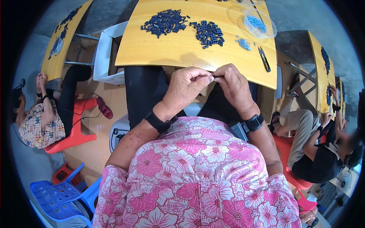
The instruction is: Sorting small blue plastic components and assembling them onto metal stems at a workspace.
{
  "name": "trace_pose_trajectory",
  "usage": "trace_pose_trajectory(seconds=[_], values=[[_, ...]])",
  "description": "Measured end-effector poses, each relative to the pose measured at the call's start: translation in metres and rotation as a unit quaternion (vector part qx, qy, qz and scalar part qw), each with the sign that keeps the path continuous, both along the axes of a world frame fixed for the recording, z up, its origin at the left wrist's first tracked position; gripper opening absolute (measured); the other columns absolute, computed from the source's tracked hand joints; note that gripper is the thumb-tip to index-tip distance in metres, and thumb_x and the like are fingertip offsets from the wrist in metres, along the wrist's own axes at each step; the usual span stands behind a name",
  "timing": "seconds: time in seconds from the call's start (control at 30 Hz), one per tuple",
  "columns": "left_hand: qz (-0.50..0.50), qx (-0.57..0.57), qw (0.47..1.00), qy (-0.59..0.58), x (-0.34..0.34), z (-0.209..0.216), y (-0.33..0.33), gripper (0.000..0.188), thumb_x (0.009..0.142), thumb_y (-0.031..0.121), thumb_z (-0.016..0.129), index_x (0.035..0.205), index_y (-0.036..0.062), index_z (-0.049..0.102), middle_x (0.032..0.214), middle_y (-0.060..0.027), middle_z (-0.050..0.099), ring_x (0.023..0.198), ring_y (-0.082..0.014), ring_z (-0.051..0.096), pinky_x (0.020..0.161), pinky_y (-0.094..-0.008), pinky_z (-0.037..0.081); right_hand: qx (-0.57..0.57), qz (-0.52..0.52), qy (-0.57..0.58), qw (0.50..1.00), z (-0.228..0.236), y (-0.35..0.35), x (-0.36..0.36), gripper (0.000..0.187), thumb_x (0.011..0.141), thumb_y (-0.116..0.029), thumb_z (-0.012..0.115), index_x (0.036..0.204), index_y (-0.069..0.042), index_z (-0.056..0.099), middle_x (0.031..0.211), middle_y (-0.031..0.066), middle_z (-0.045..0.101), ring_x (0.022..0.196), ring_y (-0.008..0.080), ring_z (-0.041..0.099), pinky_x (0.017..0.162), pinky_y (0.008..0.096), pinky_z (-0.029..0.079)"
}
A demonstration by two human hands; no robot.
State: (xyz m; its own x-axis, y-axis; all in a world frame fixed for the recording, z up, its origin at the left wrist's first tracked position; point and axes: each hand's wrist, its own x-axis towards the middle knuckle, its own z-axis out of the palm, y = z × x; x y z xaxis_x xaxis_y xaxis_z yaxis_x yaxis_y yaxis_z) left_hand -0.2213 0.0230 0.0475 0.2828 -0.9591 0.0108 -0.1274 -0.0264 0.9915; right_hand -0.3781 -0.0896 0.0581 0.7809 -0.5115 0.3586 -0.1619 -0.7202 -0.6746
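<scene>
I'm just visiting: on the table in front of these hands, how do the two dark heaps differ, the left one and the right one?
The left heap looks larger and spreads wider; the right heap is smaller. The left heap lies farther from the near edge of the table, while the right heap reaches closer to it. Both are loose piles of small dark pieces on the yellow tabletop.

Tabletop smooth, glossy, wood-look. Dark pieces plastic-looking. Bowl clear plastic. Shirt matt cloth.
</scene>
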Motion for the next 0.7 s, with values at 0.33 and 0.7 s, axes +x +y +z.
trace_pose_trajectory(seconds=[0.33,0.7], values=[[-0.007,0.024,0.994,0.108,-0.004,0.003,0.000,0.017,0.092,0.010,0.064,0.103,-0.0016,0.069,0.089,-0.0010,0.067,0.079,-0.0046,0.057,0.071,-0.0191,0.047,0.226,-0.031,-0.062,0.972,-0.005,0.009,-0.003,0.018,0.083,-0.002,0.067,0.101,-0.004,0.065,0.088,0.0067,0.064,0.067,0.0134,0.063,0.061,0.0261,0.052],[-0.006,0.028,0.994,0.107,-0.001,-0.003,-0.003,0.012,0.091,0.009,0.063,0.098,0.0002,0.066,0.086,0.0022,0.064,0.076,-0.0028,0.055,0.066,-0.0175,0.045,0.279,-0.019,-0.068,0.958,-0.011,0.005,-0.001,0.016,0.085,-0.001,0.065,0.100,-0.002,0.069,0.083,0.0063,0.064,0.065,0.0097,0.061,0.060,0.0224,0.051]])
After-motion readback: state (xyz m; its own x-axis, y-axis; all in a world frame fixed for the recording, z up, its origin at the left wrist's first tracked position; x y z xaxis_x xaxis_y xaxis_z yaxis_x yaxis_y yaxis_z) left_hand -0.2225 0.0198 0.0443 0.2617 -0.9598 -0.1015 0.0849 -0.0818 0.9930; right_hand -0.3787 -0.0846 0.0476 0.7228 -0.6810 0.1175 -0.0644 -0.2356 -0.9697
